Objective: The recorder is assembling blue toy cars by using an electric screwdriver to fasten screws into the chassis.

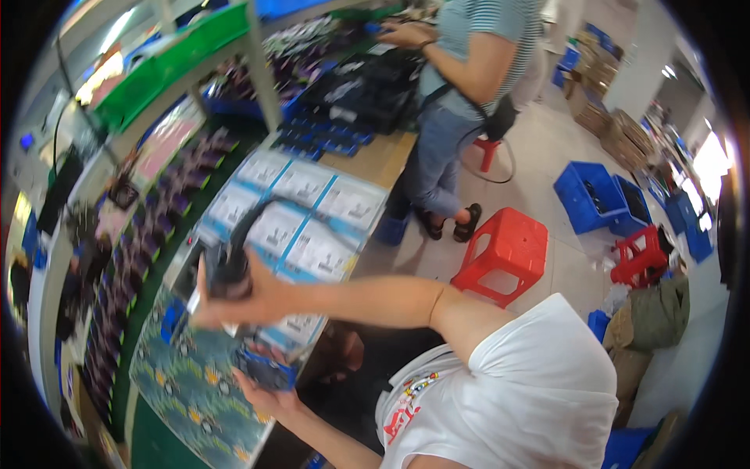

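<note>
My right hand (264, 301) is closed around a black corded hand tool (226, 270), perhaps an electric screwdriver; motion blurs it, and its tip is hard to make out. A dark cable curves up and back from it over the bench. Below, my left hand (269, 400) holds a small blue-and-black case (266, 370), palm up, near the bench's front edge. The tool is above and to the left of this case, apart from it. Under both hands lies a floral-patterned mat (191, 395). A small blue part (172, 320) sits by the mat's far side.
White-and-blue printed boxes or sheets (316, 254) lie in rows beyond my hands. Small blue pieces (320, 141) are lined up farther back. Dark parts (148, 258) run along the left. A co-worker (476, 86) stands at the bench. A red stool (508, 246) and blue crates (586, 191) are on the floor.
</note>
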`<control>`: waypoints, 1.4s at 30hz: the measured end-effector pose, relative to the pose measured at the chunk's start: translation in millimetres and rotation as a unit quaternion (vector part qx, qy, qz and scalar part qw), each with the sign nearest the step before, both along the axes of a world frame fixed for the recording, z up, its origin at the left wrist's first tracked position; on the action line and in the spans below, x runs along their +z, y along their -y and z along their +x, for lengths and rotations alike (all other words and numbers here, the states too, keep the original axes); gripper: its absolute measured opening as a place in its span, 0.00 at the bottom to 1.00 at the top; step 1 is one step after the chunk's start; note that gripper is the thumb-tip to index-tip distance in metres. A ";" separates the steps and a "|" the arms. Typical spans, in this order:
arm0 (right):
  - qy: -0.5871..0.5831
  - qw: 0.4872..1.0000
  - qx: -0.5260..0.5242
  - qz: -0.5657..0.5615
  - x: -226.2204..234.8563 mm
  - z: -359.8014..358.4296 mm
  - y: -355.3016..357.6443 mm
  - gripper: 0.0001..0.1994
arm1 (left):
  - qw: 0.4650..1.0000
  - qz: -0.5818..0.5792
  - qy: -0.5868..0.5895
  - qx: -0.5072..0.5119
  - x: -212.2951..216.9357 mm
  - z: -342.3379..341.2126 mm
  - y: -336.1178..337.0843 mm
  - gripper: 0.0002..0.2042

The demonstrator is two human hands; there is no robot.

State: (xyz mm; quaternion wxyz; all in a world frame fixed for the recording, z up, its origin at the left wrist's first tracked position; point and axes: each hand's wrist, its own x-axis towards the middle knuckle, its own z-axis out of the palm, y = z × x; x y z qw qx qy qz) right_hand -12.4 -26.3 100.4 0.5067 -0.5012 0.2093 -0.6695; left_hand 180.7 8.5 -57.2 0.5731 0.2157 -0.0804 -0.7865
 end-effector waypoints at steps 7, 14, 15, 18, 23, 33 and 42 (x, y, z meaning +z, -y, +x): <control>-0.021 0.991 -0.089 -0.097 7.7 -44.2 41.3 0.08 | 0.992 -0.085 0.096 0.012 -9.4 -19.1 0.8 0.32; -0.118 0.984 -0.060 -0.117 2.2 -22.9 54.0 0.06 | 0.989 -0.042 0.130 0.061 7.1 -15.8 -5.5 0.28; -0.126 0.980 -0.059 -0.140 0.1 -19.4 53.6 0.05 | 0.988 -0.037 0.133 0.063 7.1 -16.1 -5.6 0.28; -0.156 0.974 -0.069 -0.148 -3.4 -9.2 51.9 0.06 | 0.992 -0.025 0.110 0.058 11.2 -18.2 -4.1 0.27; -0.182 0.958 -0.115 -0.188 -15.0 3.7 55.7 0.08 | 0.994 -0.007 0.100 0.046 0.0 -15.2 -0.2 0.22; -0.053 0.997 0.052 0.020 -8.3 1.3 26.2 0.11 | 0.993 -0.017 0.103 0.057 -3.1 -17.5 3.6 0.24; -0.036 0.992 0.121 0.017 -29.4 17.6 -19.6 0.08 | 0.993 -0.020 0.098 0.069 3.4 -20.7 5.6 0.20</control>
